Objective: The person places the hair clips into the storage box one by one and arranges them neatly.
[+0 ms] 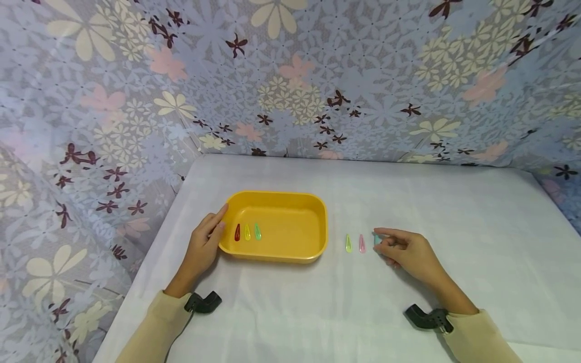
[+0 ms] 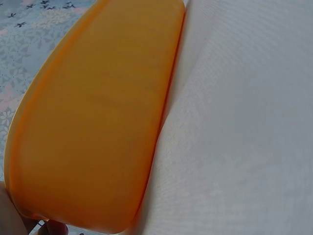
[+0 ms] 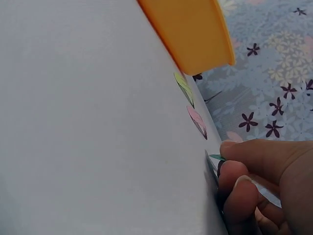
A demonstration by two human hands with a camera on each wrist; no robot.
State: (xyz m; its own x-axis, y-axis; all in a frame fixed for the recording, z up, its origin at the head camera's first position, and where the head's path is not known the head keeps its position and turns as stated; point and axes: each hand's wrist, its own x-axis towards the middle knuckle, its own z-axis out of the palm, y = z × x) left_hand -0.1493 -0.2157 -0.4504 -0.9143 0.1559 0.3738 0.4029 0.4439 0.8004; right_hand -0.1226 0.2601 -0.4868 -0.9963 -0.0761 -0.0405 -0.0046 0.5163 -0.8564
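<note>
A yellow tray stands on the white cloth, its left end gripped by my left hand. Inside it, towards that end, lie a red hair clip, a yellow hair clip and a green hair clip. Right of the tray, my right hand pinches a blue hair clip between thumb and fingers, low over the cloth; the fingertips partly hide it. Beside that hand lie a pink hair clip and a lime-green hair clip, side by side and apart.
White cloth covers the table. Behind it and along the left hangs a flowered fabric, meeting the table's back edge. A black wrist device sits at the left cuff, and another black device at the right.
</note>
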